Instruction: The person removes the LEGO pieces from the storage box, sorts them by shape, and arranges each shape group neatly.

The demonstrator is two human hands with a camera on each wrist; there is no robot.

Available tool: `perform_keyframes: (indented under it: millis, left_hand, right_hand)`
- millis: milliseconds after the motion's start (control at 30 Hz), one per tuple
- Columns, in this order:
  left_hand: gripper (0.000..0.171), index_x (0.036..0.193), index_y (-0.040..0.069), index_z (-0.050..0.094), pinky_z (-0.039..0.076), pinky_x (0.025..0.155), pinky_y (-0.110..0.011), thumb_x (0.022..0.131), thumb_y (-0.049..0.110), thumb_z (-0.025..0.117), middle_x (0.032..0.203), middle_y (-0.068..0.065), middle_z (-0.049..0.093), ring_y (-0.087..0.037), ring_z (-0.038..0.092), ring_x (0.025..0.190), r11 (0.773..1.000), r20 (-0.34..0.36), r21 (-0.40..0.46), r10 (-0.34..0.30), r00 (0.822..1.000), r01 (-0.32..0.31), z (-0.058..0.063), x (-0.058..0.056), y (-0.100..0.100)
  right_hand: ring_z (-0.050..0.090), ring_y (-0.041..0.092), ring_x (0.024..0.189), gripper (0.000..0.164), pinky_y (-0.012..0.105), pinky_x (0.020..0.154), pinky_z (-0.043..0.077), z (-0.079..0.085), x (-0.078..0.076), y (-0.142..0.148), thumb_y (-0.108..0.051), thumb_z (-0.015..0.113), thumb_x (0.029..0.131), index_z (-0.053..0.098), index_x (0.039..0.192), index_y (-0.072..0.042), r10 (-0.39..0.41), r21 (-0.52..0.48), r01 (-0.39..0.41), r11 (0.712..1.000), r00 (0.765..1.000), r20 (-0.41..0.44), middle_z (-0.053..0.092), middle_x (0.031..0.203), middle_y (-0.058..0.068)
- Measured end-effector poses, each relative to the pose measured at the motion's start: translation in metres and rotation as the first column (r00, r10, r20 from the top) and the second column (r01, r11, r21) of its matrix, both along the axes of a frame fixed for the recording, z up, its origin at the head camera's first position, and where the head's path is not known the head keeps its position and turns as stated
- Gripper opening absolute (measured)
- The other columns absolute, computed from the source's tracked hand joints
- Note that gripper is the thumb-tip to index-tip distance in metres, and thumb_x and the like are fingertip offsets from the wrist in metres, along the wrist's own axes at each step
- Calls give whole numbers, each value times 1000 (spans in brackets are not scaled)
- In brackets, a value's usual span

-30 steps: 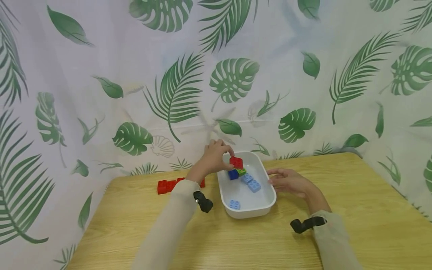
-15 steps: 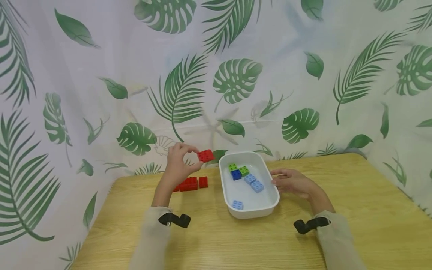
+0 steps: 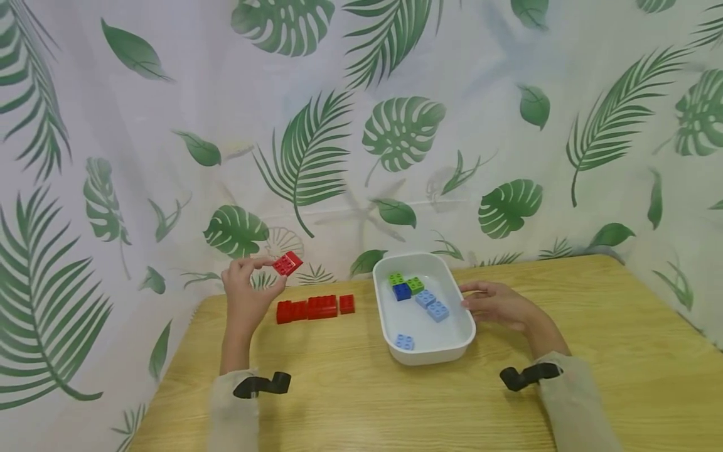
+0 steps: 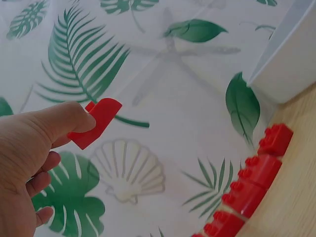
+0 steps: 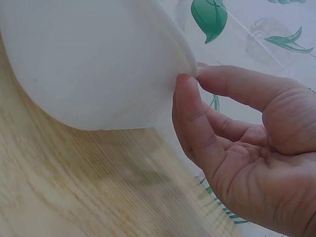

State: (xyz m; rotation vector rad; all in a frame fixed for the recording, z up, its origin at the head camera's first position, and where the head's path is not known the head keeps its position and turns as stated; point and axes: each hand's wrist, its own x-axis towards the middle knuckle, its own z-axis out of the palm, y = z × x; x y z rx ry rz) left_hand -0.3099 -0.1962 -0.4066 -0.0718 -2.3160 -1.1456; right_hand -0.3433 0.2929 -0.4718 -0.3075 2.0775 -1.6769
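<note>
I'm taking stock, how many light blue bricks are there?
3, in the white tray: one light blue brick and a second brick adjacent near the middle, a third brick in the near left corner.

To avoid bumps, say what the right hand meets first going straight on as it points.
The right hand would first meet the white tray; its fingertips appear to touch the tray's side.

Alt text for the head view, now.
A left hand holds up a red brick, with a row of red bricks on the wooden table. The right hand touches the rim of a white tray holding green bricks, a dark blue brick and light blue bricks; leaf-print backdrop behind.
</note>
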Motion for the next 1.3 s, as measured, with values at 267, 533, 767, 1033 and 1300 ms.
perform_keyframes:
  millis: [267,533,767,1033,1300]
  left_hand:
    - [34,114,4,70,31,92,-51,84,14,82,119,-19,51,-38,36,118,997,14,17,79,997,-79,-23,2,-21]
    - [35,113,5,72,28,96,-56,82,15,84,120,-20,49,-42,34,117,993,6,15,121,993,-121,-40,-8,-32]
    - [36,111,0,71,23,106,-63,80,15,85,120,-23,50,-45,35,127,984,61,48,169,984,-172,-55,-7,-40]
    - [40,116,2,70,21,109,-63,84,22,83,127,-22,48,-43,30,133,974,188,31,213,959,-223,-70,-5,-48]
    - [43,113,1,68,23,105,-61,83,28,84,128,-22,49,-44,32,129,967,265,2,246,932,-255,-86,-5,-58]
  right_hand:
    - [67,15,109,64,35,93,58,3,0,3,-20,64,101,35,151,7,-1,10,1,1000,1000,9,66,129,13]
    - [68,14,109,63,35,92,58,7,-2,7,-19,62,102,33,152,7,17,4,-17,1000,1000,-15,67,128,11]
    - [69,13,106,63,34,91,58,7,-1,8,-16,61,102,31,151,10,25,-14,-25,1000,1000,-7,69,123,7]
    - [70,13,106,61,34,91,59,1,-1,7,-16,60,103,32,151,10,28,-22,-28,999,1000,-5,70,123,5]
    - [70,13,104,60,33,90,59,0,-2,1,-15,60,103,32,150,10,36,-44,-36,998,999,7,71,116,0]
